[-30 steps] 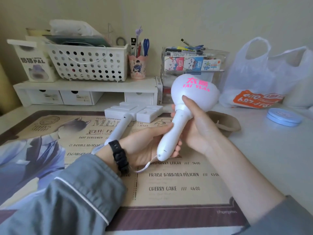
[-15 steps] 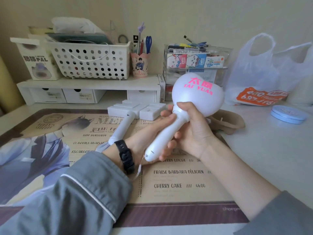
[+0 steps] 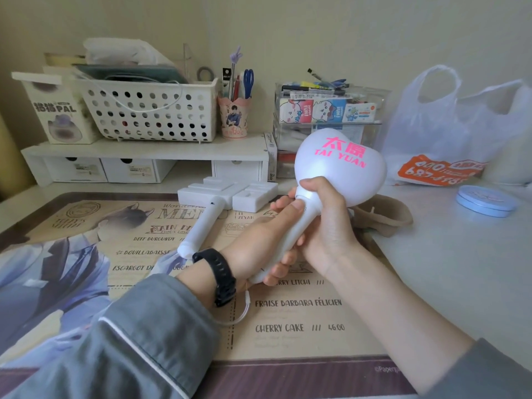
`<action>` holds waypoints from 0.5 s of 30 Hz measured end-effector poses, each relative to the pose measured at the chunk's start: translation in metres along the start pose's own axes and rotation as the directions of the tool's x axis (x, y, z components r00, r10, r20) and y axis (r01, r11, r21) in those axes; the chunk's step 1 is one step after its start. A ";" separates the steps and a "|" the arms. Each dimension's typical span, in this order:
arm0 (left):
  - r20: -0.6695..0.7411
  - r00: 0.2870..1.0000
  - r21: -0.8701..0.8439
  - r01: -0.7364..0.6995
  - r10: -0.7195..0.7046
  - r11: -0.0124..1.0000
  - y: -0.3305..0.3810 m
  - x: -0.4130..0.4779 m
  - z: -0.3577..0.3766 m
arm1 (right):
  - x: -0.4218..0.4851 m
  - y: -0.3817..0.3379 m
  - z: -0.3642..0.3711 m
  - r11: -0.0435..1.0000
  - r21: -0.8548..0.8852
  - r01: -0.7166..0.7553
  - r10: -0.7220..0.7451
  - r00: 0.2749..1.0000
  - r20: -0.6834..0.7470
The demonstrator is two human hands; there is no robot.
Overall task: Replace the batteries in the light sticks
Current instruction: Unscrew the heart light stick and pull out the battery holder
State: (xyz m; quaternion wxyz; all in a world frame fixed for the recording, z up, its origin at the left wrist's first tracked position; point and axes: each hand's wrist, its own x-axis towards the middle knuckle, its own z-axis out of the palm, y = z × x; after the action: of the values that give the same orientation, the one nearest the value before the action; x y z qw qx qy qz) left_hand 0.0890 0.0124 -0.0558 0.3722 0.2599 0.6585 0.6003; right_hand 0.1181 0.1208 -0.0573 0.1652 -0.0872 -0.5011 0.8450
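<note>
Evidently the person is working at opening the heart-headed light stick (image 3: 339,165), which is being held tilted above the table (image 3: 460,269). The right hand (image 3: 325,226) is clenching its fingers round the handle's top, and the left hand (image 3: 259,243) is grasping the lower part, thumb pressing near the collar. No battery bay is showing yet; the next move is probably calling for a firm twist or pull
</note>
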 end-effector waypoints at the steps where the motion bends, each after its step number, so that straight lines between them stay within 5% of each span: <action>1: -0.005 1.000 0.002 -0.005 0.005 1.000 0.000 0.000 0.001 | -0.001 -0.001 0.000 1.000 -0.004 0.006 -0.006 1.000 -0.003; 15: -0.101 0.994 0.052 -0.039 0.044 0.998 0.006 -0.007 0.014 | -0.004 -0.003 0.000 0.999 0.019 0.045 -0.044 0.997 -0.060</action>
State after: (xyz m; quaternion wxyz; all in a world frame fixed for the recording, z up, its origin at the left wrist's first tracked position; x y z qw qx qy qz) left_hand 0.1031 0.0162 -0.0486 0.3189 0.2517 0.6858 0.6038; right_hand 0.1224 0.1203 -0.0543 0.1997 -0.0993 -0.4890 0.8433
